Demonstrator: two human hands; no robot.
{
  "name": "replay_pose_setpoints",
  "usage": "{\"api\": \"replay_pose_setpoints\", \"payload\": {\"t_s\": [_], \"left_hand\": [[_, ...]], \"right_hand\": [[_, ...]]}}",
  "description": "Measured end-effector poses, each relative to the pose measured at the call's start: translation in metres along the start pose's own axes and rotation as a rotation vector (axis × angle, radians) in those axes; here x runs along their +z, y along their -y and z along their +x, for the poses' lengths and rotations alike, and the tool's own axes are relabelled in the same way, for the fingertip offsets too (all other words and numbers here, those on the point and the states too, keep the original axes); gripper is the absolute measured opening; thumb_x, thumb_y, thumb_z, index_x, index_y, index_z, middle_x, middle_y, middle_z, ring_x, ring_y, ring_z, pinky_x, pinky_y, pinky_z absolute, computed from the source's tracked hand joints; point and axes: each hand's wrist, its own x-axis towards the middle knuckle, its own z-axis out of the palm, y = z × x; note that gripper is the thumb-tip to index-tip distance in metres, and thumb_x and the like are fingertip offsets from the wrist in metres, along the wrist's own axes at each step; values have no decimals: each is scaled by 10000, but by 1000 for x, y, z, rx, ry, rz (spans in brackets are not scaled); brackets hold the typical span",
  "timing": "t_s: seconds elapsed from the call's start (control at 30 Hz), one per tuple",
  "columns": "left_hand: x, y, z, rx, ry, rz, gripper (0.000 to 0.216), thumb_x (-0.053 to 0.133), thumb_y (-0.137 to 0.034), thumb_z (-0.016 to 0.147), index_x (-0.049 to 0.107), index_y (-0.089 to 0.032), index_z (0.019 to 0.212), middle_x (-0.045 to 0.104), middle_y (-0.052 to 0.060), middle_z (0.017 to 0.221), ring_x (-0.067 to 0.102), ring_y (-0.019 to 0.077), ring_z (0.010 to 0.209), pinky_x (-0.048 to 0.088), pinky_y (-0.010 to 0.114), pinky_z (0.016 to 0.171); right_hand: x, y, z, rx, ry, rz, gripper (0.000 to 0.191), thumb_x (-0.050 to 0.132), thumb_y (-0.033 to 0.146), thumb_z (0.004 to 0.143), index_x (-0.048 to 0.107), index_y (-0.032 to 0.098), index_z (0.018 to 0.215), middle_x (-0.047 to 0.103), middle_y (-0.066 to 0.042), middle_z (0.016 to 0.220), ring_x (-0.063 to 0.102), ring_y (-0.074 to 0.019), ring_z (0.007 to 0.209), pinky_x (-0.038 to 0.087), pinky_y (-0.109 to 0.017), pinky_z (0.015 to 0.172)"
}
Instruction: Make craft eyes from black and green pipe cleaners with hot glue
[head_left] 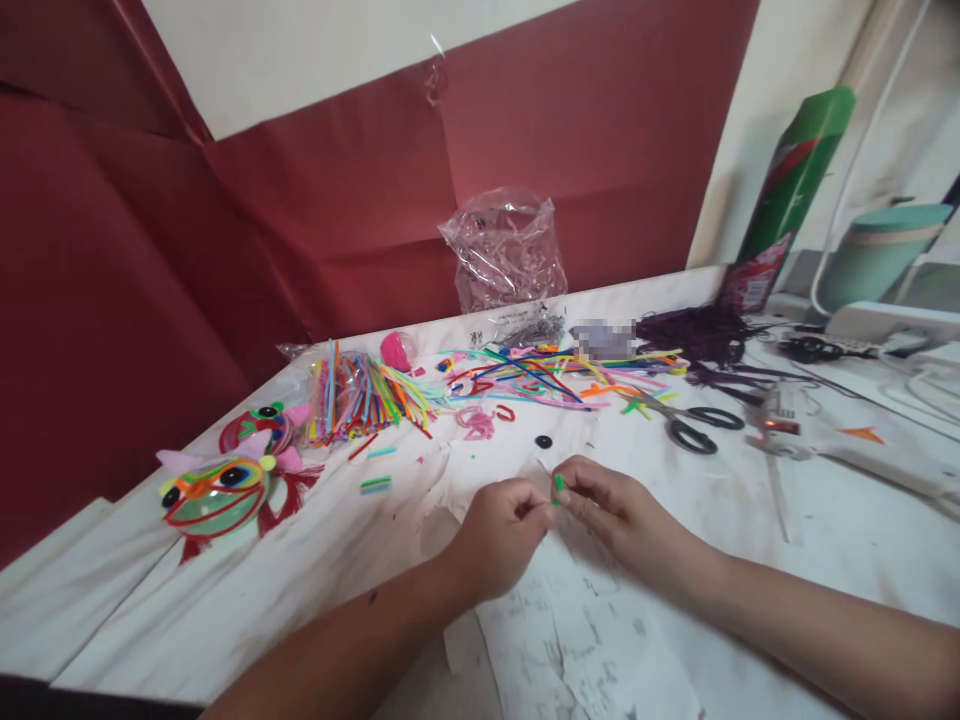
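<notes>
My left hand (499, 530) and my right hand (611, 510) meet at the middle of the white table (750, 520), fingers pinched together. Between the fingertips sits a short green pipe-cleaner piece (558, 487), touched by both hands. A small black disc (543, 441) lies just beyond my hands. Farther back spreads a heap of coloured pipe cleaners (555, 375), with a bundle of coloured sticks (360, 395) to its left.
Two colourful fish-like craft figures (225, 485) lie at the left. Black-handled scissors (694, 425) and a glue gun (787, 430) lie at the right. A crumpled clear bag (506, 250) leans on the red backdrop; purple yarn (697, 335) and a green box (787, 200) are behind.
</notes>
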Motion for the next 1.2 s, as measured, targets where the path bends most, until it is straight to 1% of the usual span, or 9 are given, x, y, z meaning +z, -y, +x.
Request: {"api": "replay_pose_setpoints", "payload": {"t_s": [0.23,0.37,0.5,0.57,0.67,0.83,0.97,1.1,1.2], "left_hand": [[-2,3,-6,87,23,222,144,442,-115,732,462,-169,600,468,-37,597,447,108,599,322,221,585],[-3,3,-7,119,-19,249,143,443,-130,748,459,-173,612,478,-29,623,454,116,620,329,225,605],[-4,3,-6,51,-96,153,198,416,-232,811,476,-177,630,453,-27,607,438,124,618,336,234,603],[-4,3,-5,15,-61,82,202,431,-271,807,498,-173,643,453,-26,600,433,126,610,340,236,590],[-1,4,-5,-9,42,14,159,474,-236,758,496,-169,615,442,-34,574,417,116,576,331,229,558],[1,7,-7,81,-15,170,163,445,-144,739,447,-175,579,461,-26,595,434,119,597,323,237,580],[1,8,-6,69,1,176,168,454,-149,741,451,-175,575,457,-29,576,431,117,576,320,235,563],[1,6,-7,86,-59,156,169,465,-183,771,486,-172,604,477,-23,597,444,120,595,341,235,578],[0,4,-8,74,-105,139,184,470,-249,795,508,-170,633,481,-20,605,445,123,606,343,236,583]], "right_hand": [[-1,-1,-4,-200,122,-295,180,312,168,869,447,199,755,482,-61,773,469,-178,719,430,-332,642],[-6,0,-1,-185,106,-341,170,315,176,870,439,201,755,479,-53,757,476,-174,698,437,-327,625],[-9,-1,1,-149,77,-387,173,324,209,876,423,207,734,481,-36,711,477,-163,650,430,-316,594],[-8,-2,0,-122,70,-371,162,347,226,874,428,210,735,491,-26,692,479,-155,627,425,-303,575],[-6,-2,-2,-115,81,-339,143,366,219,866,451,208,751,507,-27,701,488,-153,628,426,-296,572],[-5,0,-3,-191,141,-327,170,350,177,851,480,194,744,512,-53,738,489,-170,690,436,-319,621],[-3,-2,-2,-41,107,-199,147,421,242,842,524,197,749,556,-40,748,525,-166,701,440,-314,632],[-1,-4,-1,85,104,-91,179,429,297,852,544,202,754,594,-22,707,539,-156,665,442,-294,603],[-1,-3,-2,-40,105,-244,177,414,256,850,534,199,733,576,-29,677,509,-154,634,430,-298,577]]}}
